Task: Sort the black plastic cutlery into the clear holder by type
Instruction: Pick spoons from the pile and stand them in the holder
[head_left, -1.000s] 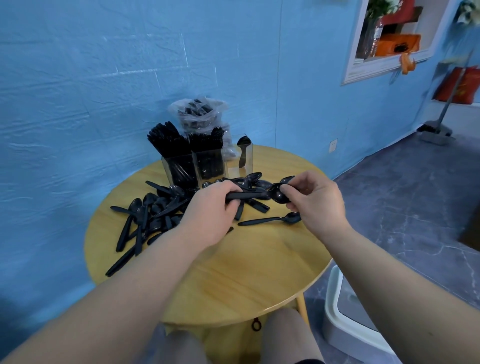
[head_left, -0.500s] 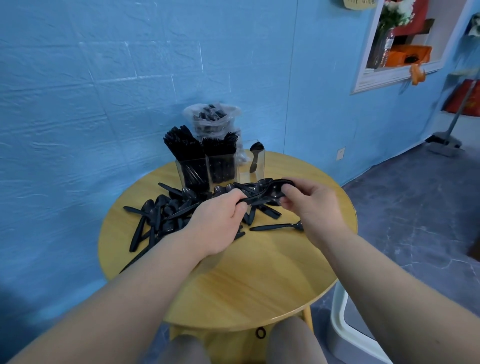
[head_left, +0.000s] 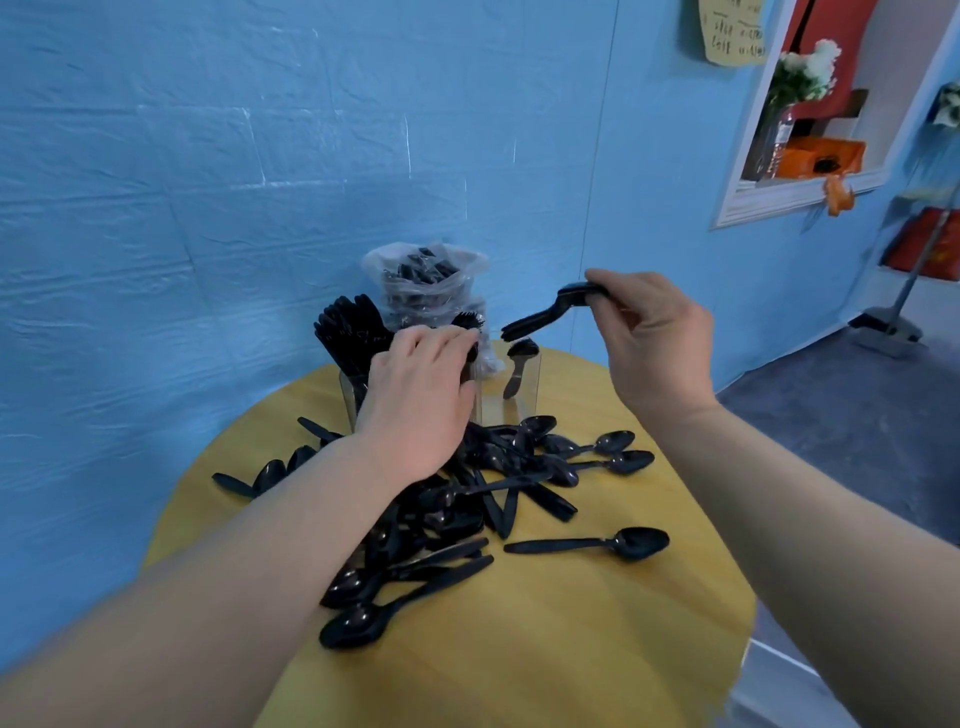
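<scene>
A clear holder stands at the back of the round wooden table. Its left compartment is packed with black cutlery; its right compartment holds one spoon. My right hand pinches a small bundle of black spoons by their bowls, handles pointing down-left above the right compartment. My left hand reaches over the holder's middle, fingers laid on the cutlery tops there, hiding that compartment. A pile of loose black spoons covers the table in front of the holder.
A clear plastic bag of more black cutlery sits behind the holder against the blue wall. One spoon lies apart on the right of the table. A white bin edge shows below the table's right side.
My right hand has lifted the bundle of spoons from the pile up over the holder's right compartment. My left hand let go of their handles and moved forward onto the holder.
</scene>
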